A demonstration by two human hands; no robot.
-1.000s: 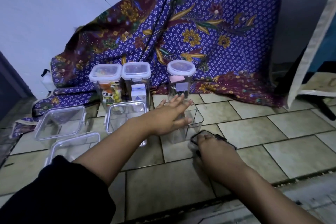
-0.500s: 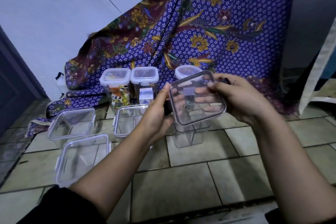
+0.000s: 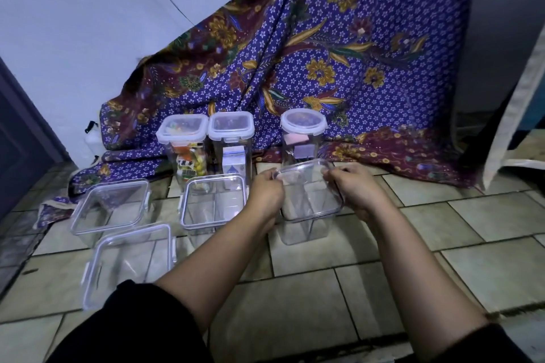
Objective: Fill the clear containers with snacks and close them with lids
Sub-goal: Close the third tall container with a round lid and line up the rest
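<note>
A clear square lid [image 3: 309, 190] lies on top of a tall clear container [image 3: 303, 230] standing on the tiled floor. My left hand [image 3: 267, 193] grips the lid's left edge and my right hand [image 3: 355, 188] grips its right edge. Behind stand three lidded containers: one with colourful snacks [image 3: 184, 150], one with a white-blue carton [image 3: 233, 147], and a round-lidded one [image 3: 302, 138] with pink and purple packets. Three more clear containers with lids on sit to the left: [image 3: 213, 203], [image 3: 110, 209], [image 3: 129, 262]. I cannot tell whether they hold anything.
A purple floral cloth [image 3: 324, 53] hangs behind the containers and spreads onto the tiled floor [image 3: 472, 244]. A white wall [image 3: 88, 23] is at left, a dark door edge [image 3: 17, 141] at far left. A pale fabric strip [image 3: 519, 112] hangs at right.
The lid was picked up from the floor by my right hand, held up in both hands, and now sits lowered onto the tall container's top.
</note>
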